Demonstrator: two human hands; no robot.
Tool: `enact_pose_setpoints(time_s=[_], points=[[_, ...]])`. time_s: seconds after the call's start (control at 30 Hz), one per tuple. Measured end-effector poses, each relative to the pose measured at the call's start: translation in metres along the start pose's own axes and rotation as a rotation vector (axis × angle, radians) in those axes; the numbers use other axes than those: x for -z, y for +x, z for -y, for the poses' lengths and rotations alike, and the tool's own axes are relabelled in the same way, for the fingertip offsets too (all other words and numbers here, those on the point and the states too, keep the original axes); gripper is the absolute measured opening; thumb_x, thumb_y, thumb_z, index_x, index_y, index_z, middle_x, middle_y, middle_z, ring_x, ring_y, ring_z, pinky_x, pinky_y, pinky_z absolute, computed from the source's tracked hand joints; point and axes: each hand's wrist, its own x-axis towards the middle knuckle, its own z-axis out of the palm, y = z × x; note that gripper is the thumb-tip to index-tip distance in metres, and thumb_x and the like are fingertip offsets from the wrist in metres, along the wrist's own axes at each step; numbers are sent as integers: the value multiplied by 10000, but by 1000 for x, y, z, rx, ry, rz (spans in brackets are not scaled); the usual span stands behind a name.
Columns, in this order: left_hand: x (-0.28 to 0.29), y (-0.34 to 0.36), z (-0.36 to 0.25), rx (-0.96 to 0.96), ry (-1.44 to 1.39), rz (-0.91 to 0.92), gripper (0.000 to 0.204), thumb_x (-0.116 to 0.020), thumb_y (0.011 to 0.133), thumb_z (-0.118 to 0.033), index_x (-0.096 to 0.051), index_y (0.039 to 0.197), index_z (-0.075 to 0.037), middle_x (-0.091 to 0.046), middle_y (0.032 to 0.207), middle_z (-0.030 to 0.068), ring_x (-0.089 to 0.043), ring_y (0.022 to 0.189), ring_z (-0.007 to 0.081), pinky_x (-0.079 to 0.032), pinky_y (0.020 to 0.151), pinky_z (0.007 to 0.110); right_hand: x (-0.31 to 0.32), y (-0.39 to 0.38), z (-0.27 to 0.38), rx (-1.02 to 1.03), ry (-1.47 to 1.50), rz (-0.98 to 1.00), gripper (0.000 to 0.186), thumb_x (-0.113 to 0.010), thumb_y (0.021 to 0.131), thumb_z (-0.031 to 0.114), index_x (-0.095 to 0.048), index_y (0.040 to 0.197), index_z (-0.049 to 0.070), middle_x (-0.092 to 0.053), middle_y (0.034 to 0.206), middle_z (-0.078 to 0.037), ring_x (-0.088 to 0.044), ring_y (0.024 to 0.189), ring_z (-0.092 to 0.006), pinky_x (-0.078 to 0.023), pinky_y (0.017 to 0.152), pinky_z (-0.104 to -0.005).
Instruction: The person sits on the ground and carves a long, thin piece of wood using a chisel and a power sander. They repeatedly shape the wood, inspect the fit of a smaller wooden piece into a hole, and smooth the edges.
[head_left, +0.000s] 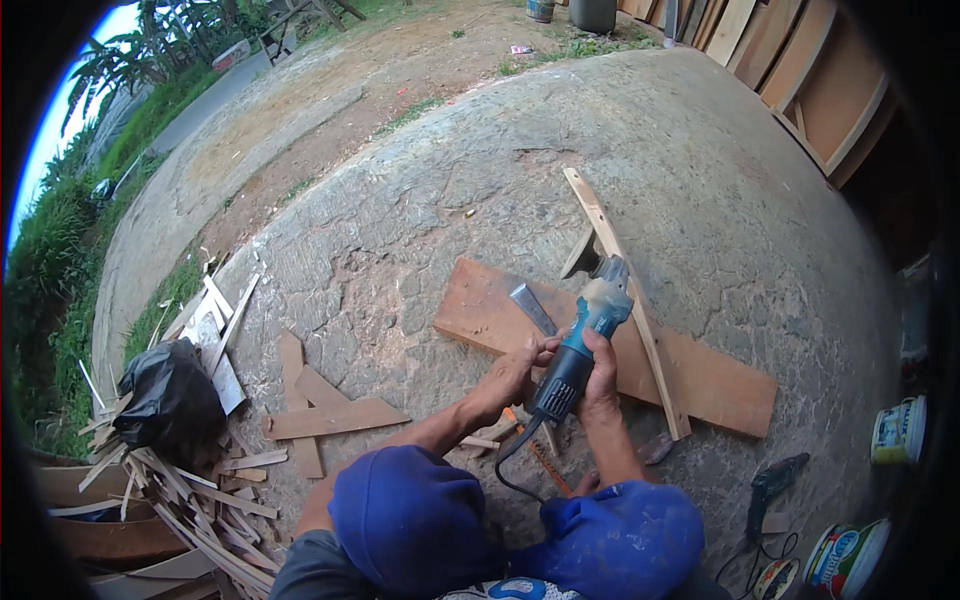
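A teal and black angle grinder is held in front of me, its head and disc pointing away. My right hand wraps around the body from the right, thumb along the casing. My left hand is closed, its fingers curled against the grinder's left side; the fingertips are partly hidden. Beyond the tool, a narrow wooden strip lies across a wide brown plank on the ground. The disc is beside the strip's far part. A flat metal blade like a chisel lies on the plank near my left fingers.
Crossed wood pieces lie to the left, near scrap strips and a black plastic bag. At right are a corded drill and paint buckets. Boards lean at the back right. The grinder's cord runs between my knees.
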Motion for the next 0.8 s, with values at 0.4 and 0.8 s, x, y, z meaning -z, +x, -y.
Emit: enact_pose_setpoints(time_s=[0.4,0.8], points=[[8,0,11,-5,-315,109,821,-794,869,-439,-448,1456,19,-592,1301,117,-613,1165,205,-488,1024,334,-48,-11,-15,329,-400,26,586,-684,876,309,-521,1346,-2,-580,1191,-100,-557,1060,-207,-450,959,-363],[15,-18,0,-2,-368,-127,532,-774,870,-303,-534,1251,-19,-612,1065,71,-641,933,179,-567,881,360,-27,-23,-32,133,-806,90,456,-351,1132,344,-562,1401,42,-693,1186,-162,-679,1070,-234,-530,917,-366]])
